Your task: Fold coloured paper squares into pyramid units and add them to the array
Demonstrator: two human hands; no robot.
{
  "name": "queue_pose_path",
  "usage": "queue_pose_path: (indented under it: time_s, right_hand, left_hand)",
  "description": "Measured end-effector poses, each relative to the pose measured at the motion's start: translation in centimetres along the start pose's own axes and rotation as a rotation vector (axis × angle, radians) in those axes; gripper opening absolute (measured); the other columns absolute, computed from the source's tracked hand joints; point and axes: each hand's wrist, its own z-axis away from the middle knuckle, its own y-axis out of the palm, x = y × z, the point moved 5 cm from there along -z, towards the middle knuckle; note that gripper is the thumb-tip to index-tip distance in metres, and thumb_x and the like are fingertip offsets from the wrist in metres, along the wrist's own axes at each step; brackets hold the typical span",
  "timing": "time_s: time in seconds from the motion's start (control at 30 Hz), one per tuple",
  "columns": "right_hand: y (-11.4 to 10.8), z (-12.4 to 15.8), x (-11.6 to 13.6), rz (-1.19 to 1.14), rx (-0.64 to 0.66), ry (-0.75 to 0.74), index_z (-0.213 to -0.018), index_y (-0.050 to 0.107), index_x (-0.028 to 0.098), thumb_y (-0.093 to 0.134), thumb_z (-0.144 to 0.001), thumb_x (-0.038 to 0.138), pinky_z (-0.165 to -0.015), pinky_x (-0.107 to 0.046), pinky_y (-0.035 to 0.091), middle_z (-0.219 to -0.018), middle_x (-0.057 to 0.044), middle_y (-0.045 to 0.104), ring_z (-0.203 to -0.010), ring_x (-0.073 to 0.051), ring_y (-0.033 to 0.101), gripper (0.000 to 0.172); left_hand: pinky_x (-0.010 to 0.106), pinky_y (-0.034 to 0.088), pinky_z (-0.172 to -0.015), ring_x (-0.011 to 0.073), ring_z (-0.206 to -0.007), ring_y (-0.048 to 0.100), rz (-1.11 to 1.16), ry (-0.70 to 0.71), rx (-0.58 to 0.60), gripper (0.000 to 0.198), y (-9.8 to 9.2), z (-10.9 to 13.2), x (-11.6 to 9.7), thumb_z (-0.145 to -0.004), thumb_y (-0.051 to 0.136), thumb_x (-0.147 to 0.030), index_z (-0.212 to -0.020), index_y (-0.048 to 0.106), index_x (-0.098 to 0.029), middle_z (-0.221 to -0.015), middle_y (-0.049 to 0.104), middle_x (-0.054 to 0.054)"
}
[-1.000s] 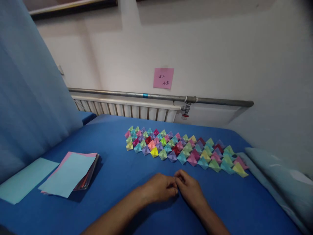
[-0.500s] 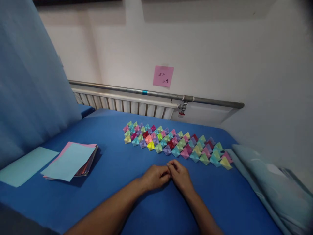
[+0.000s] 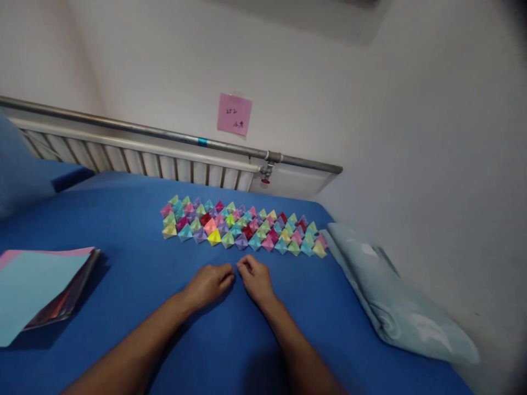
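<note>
My left hand (image 3: 209,283) rests on the blue surface (image 3: 197,351) with its fingers curled in, and no object shows in it. Just to its right is my right hand (image 3: 257,278), thumb and fingers drawn together, also with nothing visible between them. A small gap separates the two hands. Close beyond them, several folded paper diamonds sit in staggered rows, among them a bright yellow one (image 3: 214,237), a purple one (image 3: 241,241) and a pale yellow one (image 3: 319,249) at the right end. Neither hand visibly touches them.
A stack of coloured paper (image 3: 45,285), light blue sheet on top, lies at the left. On the right is a folded pale green-blue blanket (image 3: 395,302). Behind stand a white radiator (image 3: 164,164) and a metal pipe (image 3: 156,130); a pink note (image 3: 234,114) hangs on the wall.
My hands, touching at the fingertips before, have come slightly apart. The view has swung to the right, so the pale green sheet and most of the curtain have left the picture.
</note>
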Motion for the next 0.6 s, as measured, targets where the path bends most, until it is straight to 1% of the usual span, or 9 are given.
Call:
queue_pose_path:
  time_s: [0.13,0.2,0.27,0.33,0.43,0.6]
  right_hand:
    - [0.0,0.0,0.2,0.036,0.005,0.006,-0.065,0.056,0.022,0.051,-0.075,0.04,-0.055,-0.023,0.039,-0.057,0.003,0.057,-0.055,-0.013,0.051,0.021]
    - [-0.1,0.2,0.7,0.011,0.024,-0.001,-0.067,0.058,0.022,0.051,-0.075,0.042,-0.058,-0.024,0.042,-0.061,0.002,0.06,-0.058,-0.014,0.053,0.022]
    - [-0.1,0.2,1.0,-0.03,0.052,-0.01,-0.067,0.058,0.022,0.052,-0.074,0.044,-0.059,-0.026,0.042,-0.061,0.0,0.06,-0.059,-0.016,0.053,0.025]
    - [-0.2,-0.1,0.9,-0.026,0.049,-0.005,-0.069,0.061,0.021,0.055,-0.073,0.047,-0.057,-0.026,0.042,-0.061,0.0,0.06,-0.058,-0.016,0.052,0.027]
    - [0.0,-0.4,0.6,0.006,0.077,0.035,-0.07,0.064,0.021,0.058,-0.07,0.05,-0.053,-0.027,0.04,-0.059,0.001,0.06,-0.054,-0.016,0.05,0.03]
    - [0.0,-0.1,0.7,-0.017,0.085,0.115,-0.069,0.061,0.022,0.058,-0.067,0.052,-0.046,-0.025,0.036,-0.053,0.003,0.054,-0.047,-0.014,0.046,0.031]
  left_hand:
    - [0.027,0.041,-0.063,0.0191,-0.07,0.064,-0.028,-0.037,-0.004,0.026,-0.6,0.1,-0.4,-0.093,0.042,-0.028,-0.091,0.066,-0.019,-0.079,0.071,0.005]
    - [0.028,0.043,-0.067,0.0202,-0.076,0.066,-0.052,-0.072,-0.008,0.025,-1.2,0.4,-0.9,-0.093,0.044,-0.028,-0.095,0.067,-0.019,-0.083,0.073,0.006]
    - [0.028,0.045,-0.071,0.0203,-0.081,0.068,-0.079,-0.116,-0.017,0.025,-1.8,0.5,-1.2,-0.093,0.046,-0.03,-0.1,0.069,-0.02,-0.09,0.075,0.005]
    - [0.027,0.046,-0.073,0.0193,-0.084,0.069,-0.098,-0.152,-0.023,0.026,-2.5,0.5,-1.1,-0.093,0.048,-0.03,-0.105,0.069,-0.024,-0.096,0.076,0.003]
    - [0.027,0.048,-0.075,0.0185,-0.086,0.069,-0.11,-0.173,-0.038,0.026,-3.4,0.6,-0.8,-0.093,0.05,-0.032,-0.109,0.069,-0.026,-0.099,0.076,0.001]
    - [0.026,0.048,-0.073,0.0181,-0.085,0.069,-0.09,-0.166,-0.09,0.025,-4.5,1.1,-0.8,-0.091,0.053,-0.032,-0.107,0.071,-0.026,-0.095,0.077,0.001]
